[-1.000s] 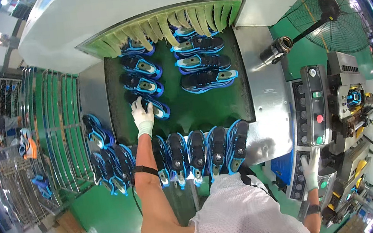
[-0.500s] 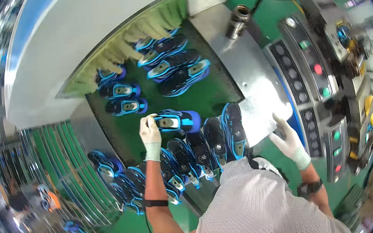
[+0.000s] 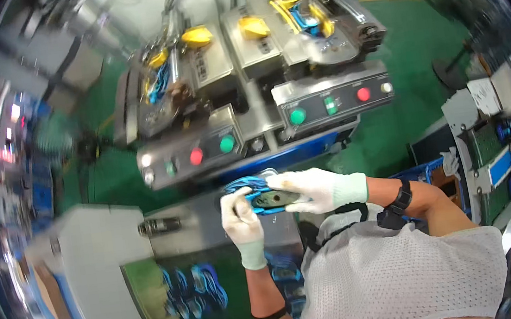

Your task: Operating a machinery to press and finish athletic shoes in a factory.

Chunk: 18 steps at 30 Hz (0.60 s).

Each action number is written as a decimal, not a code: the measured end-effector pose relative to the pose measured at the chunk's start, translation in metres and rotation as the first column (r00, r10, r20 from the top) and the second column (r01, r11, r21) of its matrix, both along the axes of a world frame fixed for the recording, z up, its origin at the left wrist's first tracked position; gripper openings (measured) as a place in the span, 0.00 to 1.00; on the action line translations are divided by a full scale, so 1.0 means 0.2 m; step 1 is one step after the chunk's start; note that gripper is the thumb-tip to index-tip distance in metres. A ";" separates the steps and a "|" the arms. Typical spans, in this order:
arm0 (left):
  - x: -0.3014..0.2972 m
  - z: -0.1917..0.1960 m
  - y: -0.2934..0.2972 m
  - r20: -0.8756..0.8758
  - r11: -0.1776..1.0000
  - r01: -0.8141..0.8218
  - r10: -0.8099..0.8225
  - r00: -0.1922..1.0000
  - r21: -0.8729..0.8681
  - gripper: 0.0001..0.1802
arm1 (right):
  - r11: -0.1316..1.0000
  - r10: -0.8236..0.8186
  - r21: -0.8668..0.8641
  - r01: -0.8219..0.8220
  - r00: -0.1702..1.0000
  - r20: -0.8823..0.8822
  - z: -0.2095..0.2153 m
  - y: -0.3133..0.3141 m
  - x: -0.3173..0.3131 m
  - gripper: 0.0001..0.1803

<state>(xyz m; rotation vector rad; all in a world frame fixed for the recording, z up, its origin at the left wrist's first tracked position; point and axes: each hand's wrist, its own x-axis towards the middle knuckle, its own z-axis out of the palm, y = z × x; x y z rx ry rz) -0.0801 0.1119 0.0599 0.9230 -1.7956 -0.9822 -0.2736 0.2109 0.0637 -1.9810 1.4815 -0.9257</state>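
A two-station machine (image 3: 259,111) is seen at the top of the view, fitted with two control panels (image 3: 334,97) on its near side. At lower left, a green conveyor belt (image 3: 238,305) is lined with blue-and-black shoes (image 3: 208,285), slightly blurred, to the left of the left forearm. In front of the machine, a single blue shoe (image 3: 273,200) is held between two white-gloved hands, its opening turned upward and its insole exposed. Its left end is gripped by the left hand (image 3: 242,223); its right end is clasped by the right hand (image 3: 316,189), the fingertips being partly hidden. Green buttons (image 3: 298,115) are mounted on the panels.
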 end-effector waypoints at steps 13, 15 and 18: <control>-1.73 0.45 0.02 0.053 0.784 0.537 -0.550 0.834 -0.311 0.20 | 0.633 -0.671 0.320 0.705 0.294 0.680 0.01 0.59 -1.06 0.30; -1.96 0.25 -0.17 -0.034 0.883 0.424 -0.439 0.898 -0.203 0.23 | 0.560 -0.641 0.418 0.716 0.055 0.765 -0.06 0.74 -1.11 0.29; -2.27 -0.14 -0.45 0.300 0.961 0.277 -0.265 0.916 0.000 0.34 | 0.474 -0.555 0.504 0.722 -0.199 0.808 -0.07 0.90 -1.11 0.29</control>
